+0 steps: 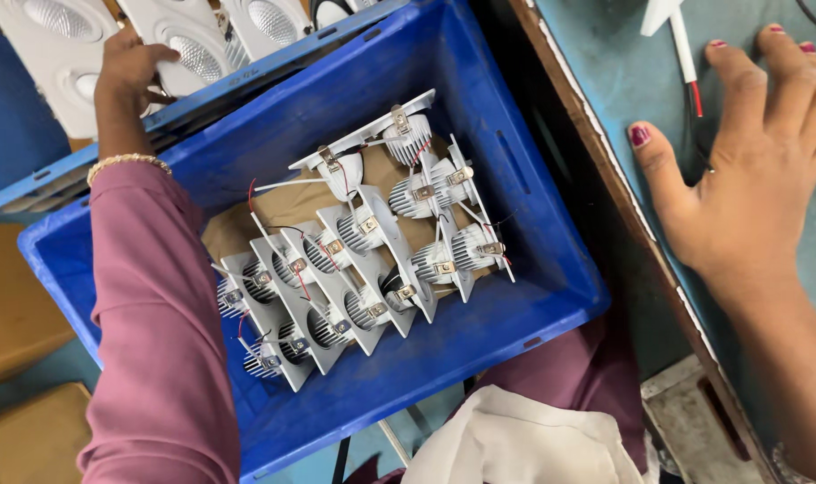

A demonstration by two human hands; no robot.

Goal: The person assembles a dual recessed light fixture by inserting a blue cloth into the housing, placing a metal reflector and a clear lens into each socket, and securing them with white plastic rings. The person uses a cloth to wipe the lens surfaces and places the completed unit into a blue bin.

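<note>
My left hand (128,67) reaches up to the far crate and closes on a white twin downlight fitting (185,47) lying face up there. My right hand (755,170) is spread flat, fingers apart, on the blue-green tabletop (605,63), holding nothing. Just beyond its fingers lies a white part with a red and white wire (686,54). Between my arms, a blue plastic crate (524,296) holds several white downlight fittings (354,260) stacked on edge, backs up, on brown cardboard.
A second blue crate (31,184) at the upper left holds more white fittings (58,36). The table's brown wooden edge (596,152) runs diagonally beside the crate. White cloth (524,444) lies on my lap. Brown cardboard boxes (22,430) sit at the lower left.
</note>
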